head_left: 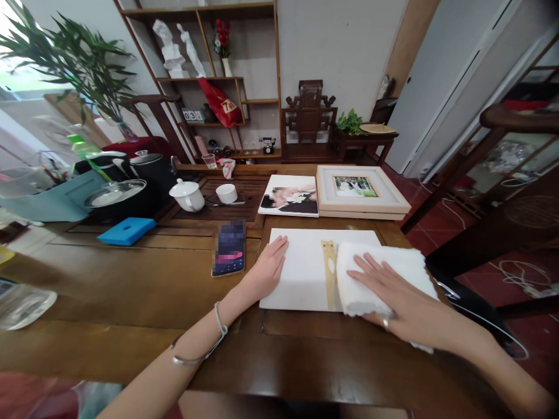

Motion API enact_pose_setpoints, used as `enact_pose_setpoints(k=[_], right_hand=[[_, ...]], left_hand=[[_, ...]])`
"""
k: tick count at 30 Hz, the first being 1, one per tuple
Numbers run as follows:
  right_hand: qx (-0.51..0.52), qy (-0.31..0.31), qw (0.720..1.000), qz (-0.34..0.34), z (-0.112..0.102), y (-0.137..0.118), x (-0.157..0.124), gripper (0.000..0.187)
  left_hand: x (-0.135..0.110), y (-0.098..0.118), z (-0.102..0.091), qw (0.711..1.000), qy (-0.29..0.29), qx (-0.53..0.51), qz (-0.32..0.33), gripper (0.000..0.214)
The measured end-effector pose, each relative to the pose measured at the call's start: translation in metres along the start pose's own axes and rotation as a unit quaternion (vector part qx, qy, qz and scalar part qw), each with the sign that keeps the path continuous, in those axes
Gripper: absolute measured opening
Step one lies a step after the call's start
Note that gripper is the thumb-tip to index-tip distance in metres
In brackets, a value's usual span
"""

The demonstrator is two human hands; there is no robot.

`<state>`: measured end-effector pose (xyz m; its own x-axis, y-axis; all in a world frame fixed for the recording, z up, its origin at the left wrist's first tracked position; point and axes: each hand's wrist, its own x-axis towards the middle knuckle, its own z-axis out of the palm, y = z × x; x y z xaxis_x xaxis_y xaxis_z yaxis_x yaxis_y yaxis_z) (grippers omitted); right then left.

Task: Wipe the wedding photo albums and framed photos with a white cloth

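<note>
A white flat board (pixel 305 262) lies on the wooden table (pixel 131 291) in front of me, with a thin gold strip (pixel 329 267) running across its middle. My left hand (pixel 268 265) rests flat on the board's left edge, fingers stretched out. My right hand (pixel 388 294) presses flat on a folded white cloth (pixel 384 267) that covers the board's right part. A ring shows on one finger of my right hand, and a bracelet hangs on my left wrist.
A phone (pixel 229 248) lies just left of the board. Behind it are a photo print (pixel 290 196) and a framed picture (pixel 360 189). A tea tray with a white teapot (pixel 187 195) and cup (pixel 226 193), kettles and a blue box (pixel 126 231) stand at the left.
</note>
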<state>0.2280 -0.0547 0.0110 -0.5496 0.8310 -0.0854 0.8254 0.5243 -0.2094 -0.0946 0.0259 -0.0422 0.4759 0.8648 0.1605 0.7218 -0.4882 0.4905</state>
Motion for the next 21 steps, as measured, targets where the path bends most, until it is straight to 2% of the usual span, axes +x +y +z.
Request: enact_pose_setpoints(k=[4, 7, 11, 13, 15, 21], right_hand=[[-0.041, 0.044, 0.998, 0.004, 0.0, 0.018, 0.047, 0.059], [-0.05, 0.068, 0.996, 0.022, 0.001, 0.028, 0.076, 0.06], [-0.059, 0.092, 0.993, 0.037, 0.003, 0.037, 0.093, 0.064], [-0.061, 0.098, 0.993, 0.026, 0.004, 0.036, 0.088, 0.064], [-0.058, 0.091, 0.994, 0.01, 0.005, 0.029, 0.071, 0.067], [-0.038, 0.05, 0.998, -0.031, 0.012, -0.012, -0.015, 0.087]], left_hand=[[0.0, 0.0, -0.001, 1.0, 0.004, 0.004, 0.006, 0.048], [0.0, -0.001, -0.001, 1.0, 0.011, 0.001, 0.014, 0.047], [-0.001, -0.003, 0.0, 1.0, 0.017, -0.001, 0.021, 0.047], [-0.001, -0.003, 0.0, 1.0, 0.018, -0.002, 0.022, 0.046], [-0.001, -0.003, 0.0, 1.0, 0.02, -0.004, 0.022, 0.046], [-0.001, 0.0, -0.001, 1.0, 0.005, -0.003, 0.01, 0.047]])
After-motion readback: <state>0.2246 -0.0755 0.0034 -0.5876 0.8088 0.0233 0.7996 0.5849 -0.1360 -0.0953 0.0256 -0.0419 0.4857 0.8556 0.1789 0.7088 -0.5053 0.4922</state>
